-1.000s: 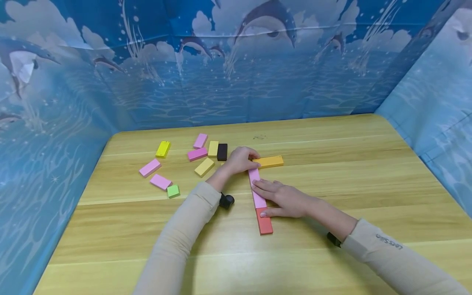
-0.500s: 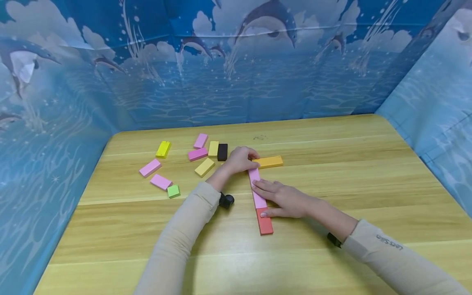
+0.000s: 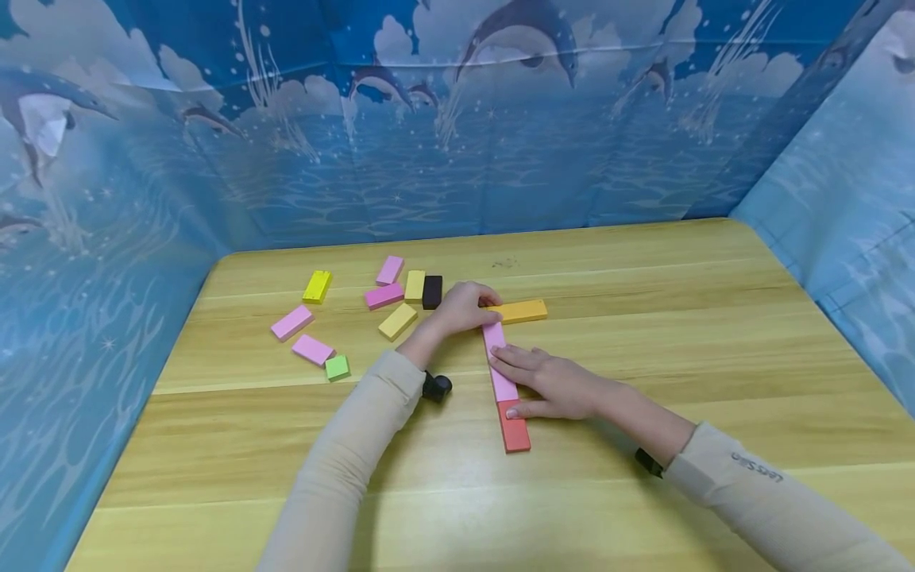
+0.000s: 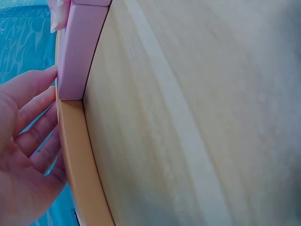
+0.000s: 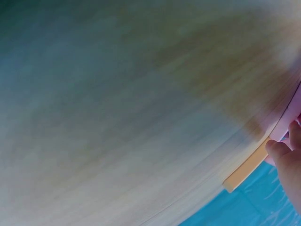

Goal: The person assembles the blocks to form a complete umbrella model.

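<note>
Orange block (image 3: 524, 311); long axis left-right; left fingers (image 3: 488, 297) pinch end; right fingers (image 3: 518, 357) straight on pink blocks (image 3: 506, 389)

Tabletop (image 3: 643, 318) looks like wood grain, pretty smooth, with a glossy patch near the front edge. Orange block (image 3: 525, 311), red block (image 3: 515, 435) and pink block (image 3: 505, 387) all seem smooth and kinda matt. Beige sleeves (image 3: 339, 469) are matt cloth, and the dolphin backdrop (image 3: 400, 191)'s creased, slightly shiny fabric.

Slanting dark lettering (image 3: 757, 467) runs along the light right sleeve (image 3: 779, 502) near its cuff, too small and turned to read surely; no word is legible.
</note>
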Demonstrator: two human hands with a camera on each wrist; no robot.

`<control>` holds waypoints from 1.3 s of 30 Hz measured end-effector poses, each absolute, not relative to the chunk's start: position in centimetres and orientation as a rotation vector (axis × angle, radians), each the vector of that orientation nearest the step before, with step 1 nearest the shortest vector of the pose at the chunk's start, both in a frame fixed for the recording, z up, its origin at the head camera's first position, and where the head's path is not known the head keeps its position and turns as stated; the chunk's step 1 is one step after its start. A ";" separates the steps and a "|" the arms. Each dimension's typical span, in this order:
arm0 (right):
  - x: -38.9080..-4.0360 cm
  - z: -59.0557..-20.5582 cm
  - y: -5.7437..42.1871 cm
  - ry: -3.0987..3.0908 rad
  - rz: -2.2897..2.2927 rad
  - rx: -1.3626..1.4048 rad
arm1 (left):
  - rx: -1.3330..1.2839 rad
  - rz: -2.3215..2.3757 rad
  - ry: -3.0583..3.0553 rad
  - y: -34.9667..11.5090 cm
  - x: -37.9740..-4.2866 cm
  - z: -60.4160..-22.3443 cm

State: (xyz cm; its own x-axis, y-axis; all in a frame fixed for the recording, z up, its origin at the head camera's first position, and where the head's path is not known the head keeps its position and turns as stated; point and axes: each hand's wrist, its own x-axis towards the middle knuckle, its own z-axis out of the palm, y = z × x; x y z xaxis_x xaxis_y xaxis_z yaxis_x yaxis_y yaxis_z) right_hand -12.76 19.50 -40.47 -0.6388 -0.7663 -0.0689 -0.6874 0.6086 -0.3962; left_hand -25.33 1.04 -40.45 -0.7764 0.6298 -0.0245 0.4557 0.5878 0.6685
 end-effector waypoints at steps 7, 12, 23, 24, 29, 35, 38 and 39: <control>-12.8 -40.5 19.5 2.605 -0.497 -1.197 | 0.886 0.972 2.557 1.0 -25.2 -40.4; -12.8 -40.6 19.5 2.611 -0.488 -1.194 | 0.891 0.983 2.556 0.8 -25.2 -40.5; -12.8 -40.4 19.4 2.616 -0.457 -1.191 | 0.885 1.009 2.553 0.3 -25.0 -40.2; -12.8 -40.4 19.5 2.619 -0.459 -1.196 | 0.879 1.007 2.552 0.3 -25.0 -40.2; -12.8 -40.5 19.5 2.629 -0.457 -1.194 | 0.868 0.992 2.561 -0.2 -24.9 -39.8; -12.8 -40.6 19.4 2.628 -0.431 -1.177 | 0.863 0.992 2.579 -1.0 -24.9 -39.7; -12.9 -40.6 19.4 2.637 -0.416 -1.175 | 0.857 0.997 2.584 -1.4 -24.9 -39.4; -13.0 -40.6 19.4 2.640 -0.414 -1.177 | 0.855 1.000 2.586 -1.6 -24.9 -39.3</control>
State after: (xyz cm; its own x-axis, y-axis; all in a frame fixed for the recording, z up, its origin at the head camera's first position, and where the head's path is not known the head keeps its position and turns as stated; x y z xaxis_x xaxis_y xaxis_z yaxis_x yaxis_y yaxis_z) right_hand -12.95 19.45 -40.60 -0.6545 -0.7512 -0.0853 -0.6890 0.6391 -0.3417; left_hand -24.85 -1.59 -39.33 -0.8002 0.5996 -0.0117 0.4357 0.5946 0.6757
